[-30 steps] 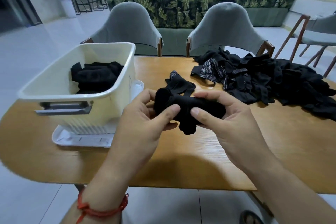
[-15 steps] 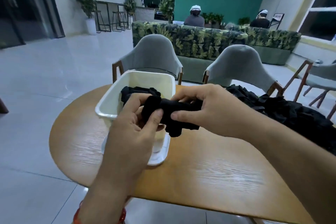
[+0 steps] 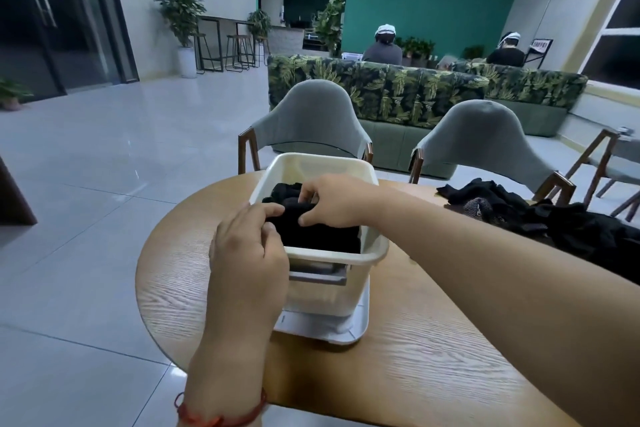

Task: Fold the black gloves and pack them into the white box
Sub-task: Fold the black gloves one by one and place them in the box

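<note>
both of your hands are down in the white box (image 3: 376,255), which stands on the near left part of the tabletop (image 3: 433,340). your left hand (image 3: 247,246) curls round the near left end of the folded glove (image 3: 322,236), and your right hand (image 3: 334,201) pinches its top edge from the far side, thumb under and fingers over. the bundle sits inside the box against the near wall, with other packed gloves (image 3: 285,189) dark behind it at the far end.

this looks like the setting-down part of the step, so make it tidy. press the bundle low until it meets the bottom before you let go; soft knit tends to spring open if released high. slide it snug against what is already packed so the fold is held shut by its neighbours. let go with one hand first, the other flat on top, then lift straight up so no finger drags the fold loose. how much room is left under your hands cannot be told.

the unfolded pile (image 3: 588,229) waits well apart on the right, so plenty remains.
</note>
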### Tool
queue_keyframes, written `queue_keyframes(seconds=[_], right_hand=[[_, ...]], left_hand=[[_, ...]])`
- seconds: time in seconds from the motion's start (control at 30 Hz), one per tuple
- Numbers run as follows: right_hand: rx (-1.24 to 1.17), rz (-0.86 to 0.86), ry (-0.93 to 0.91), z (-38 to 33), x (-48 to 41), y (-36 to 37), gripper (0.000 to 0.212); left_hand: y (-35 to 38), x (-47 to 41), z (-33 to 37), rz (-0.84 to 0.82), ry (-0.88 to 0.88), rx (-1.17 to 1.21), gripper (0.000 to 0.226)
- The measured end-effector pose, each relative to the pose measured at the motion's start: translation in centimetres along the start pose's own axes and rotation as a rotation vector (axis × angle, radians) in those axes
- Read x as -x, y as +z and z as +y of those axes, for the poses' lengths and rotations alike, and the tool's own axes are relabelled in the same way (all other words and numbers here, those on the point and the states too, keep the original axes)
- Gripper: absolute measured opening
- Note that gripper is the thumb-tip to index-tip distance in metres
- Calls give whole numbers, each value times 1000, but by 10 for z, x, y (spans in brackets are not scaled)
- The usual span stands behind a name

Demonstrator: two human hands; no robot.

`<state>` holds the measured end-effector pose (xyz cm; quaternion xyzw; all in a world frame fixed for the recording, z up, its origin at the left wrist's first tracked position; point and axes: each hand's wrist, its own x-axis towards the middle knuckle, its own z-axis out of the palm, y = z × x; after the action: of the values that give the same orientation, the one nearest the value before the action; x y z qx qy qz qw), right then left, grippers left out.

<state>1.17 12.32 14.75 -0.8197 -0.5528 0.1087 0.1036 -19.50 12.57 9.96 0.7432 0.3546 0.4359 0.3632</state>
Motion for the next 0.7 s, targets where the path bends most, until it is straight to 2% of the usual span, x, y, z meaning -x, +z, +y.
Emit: queue_keyframes(seconds=[0.23,0.47,0.7], right_hand=[[227,102,-38,1,-31,12,33],[127,-14,-4,4,-41,16,33],[42,21,-35,12,-26,5,41]], left_hand=[[2,0,0,-7,-16,-13,39],[4,1,-2,11,19,-41,36],[7,3,-1,108,178,-96,20]])
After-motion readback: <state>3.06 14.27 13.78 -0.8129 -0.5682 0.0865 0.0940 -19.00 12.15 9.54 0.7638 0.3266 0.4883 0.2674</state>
